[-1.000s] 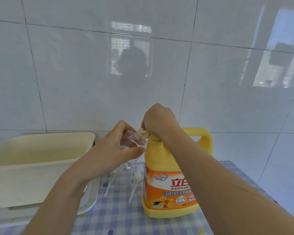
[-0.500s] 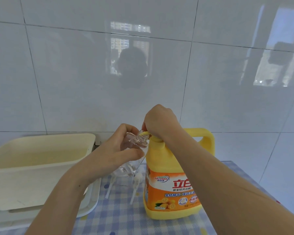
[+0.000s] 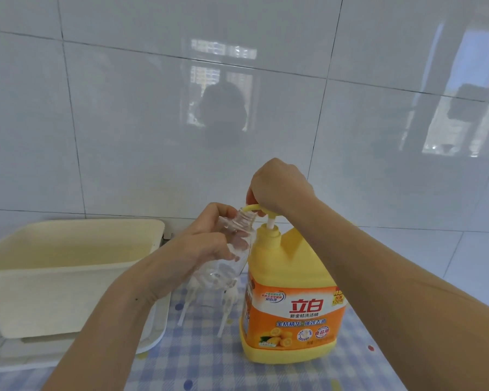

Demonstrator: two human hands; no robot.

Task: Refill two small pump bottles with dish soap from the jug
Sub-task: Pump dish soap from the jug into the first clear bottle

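Observation:
A yellow dish soap jug [image 3: 291, 311] with an orange label stands on the checked tablecloth. My right hand [image 3: 280, 187] rests curled over its yellow pump head [image 3: 254, 208], whose white stem shows above the cap. My left hand [image 3: 206, 241] grips a small clear bottle [image 3: 232, 249], tilted, with its open neck right under the pump spout. Two white pump tops [image 3: 226, 309] with dip tubes lie on the cloth behind and below the clear bottle. A second small bottle is not visible.
A cream plastic tub [image 3: 68, 266] sits on a white tray [image 3: 153, 334] at the left. The white tiled wall [image 3: 237, 108] stands close behind. The blue checked cloth [image 3: 203, 362] covers the table, whose right edge runs near the jug.
The pump head has risen, so its white stem now shows, and my right hand has lifted with it. The clear bottle stays at the spout.

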